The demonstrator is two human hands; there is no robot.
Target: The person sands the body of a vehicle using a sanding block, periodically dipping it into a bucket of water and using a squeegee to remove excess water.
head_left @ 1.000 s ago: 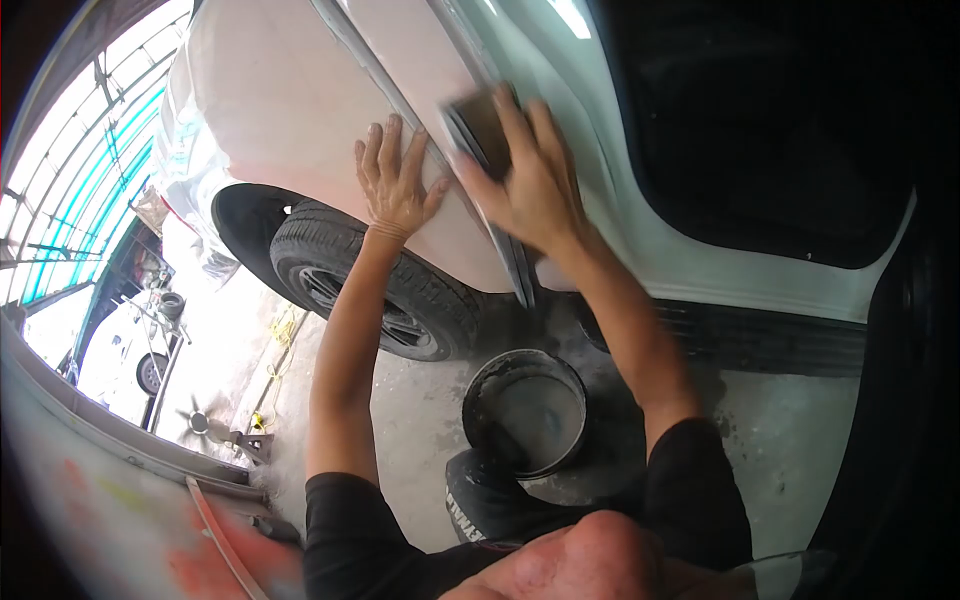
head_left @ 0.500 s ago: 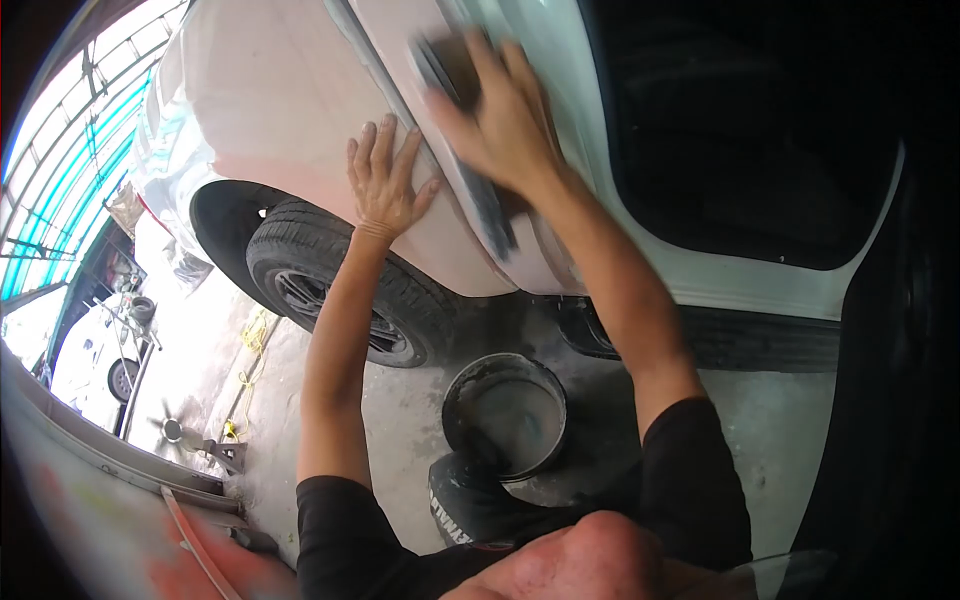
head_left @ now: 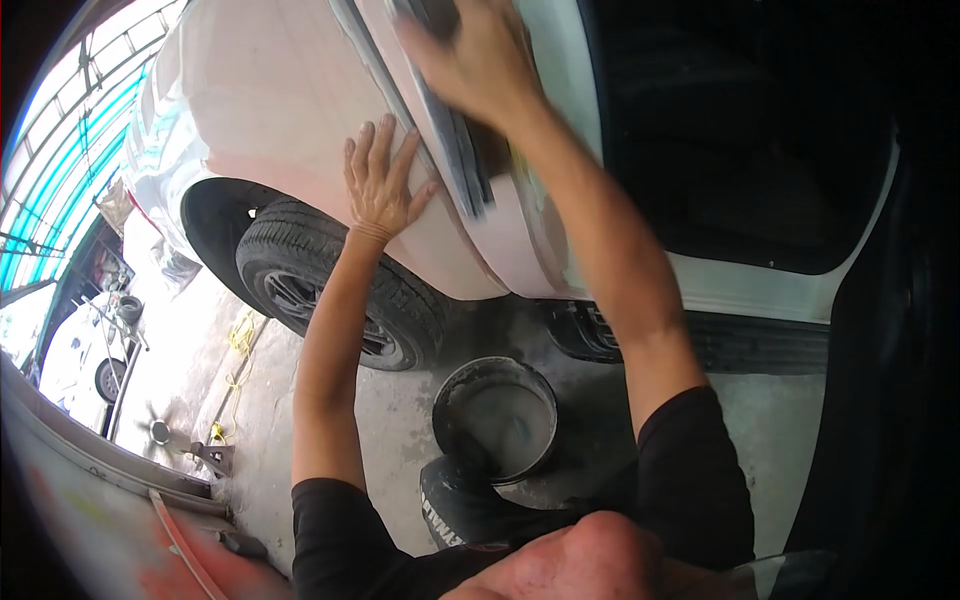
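Observation:
My left hand (head_left: 382, 190) lies flat with its fingers spread on the pale pinkish car panel (head_left: 280, 90), above the black wheel (head_left: 340, 280). Near the top of the view, my right hand (head_left: 475, 60) is on a long, dark sanding block (head_left: 462, 150), partly blurred. The block lies lengthwise along the panel edge beside the dark door opening, and its lower end sticks out below my palm. The fingertips of my right hand are partly cut off by the frame's top edge.
On the concrete floor below stands a black bucket (head_left: 495, 420) of cloudy water. A dark side step (head_left: 720, 343) runs under the door opening. At the left are a metal stand (head_left: 212, 458), a yellow cord (head_left: 240, 335) and another white vehicle (head_left: 75, 350).
My right hand and the long block have moved up and slightly left along the panel. My left hand stays at the same place on the panel.

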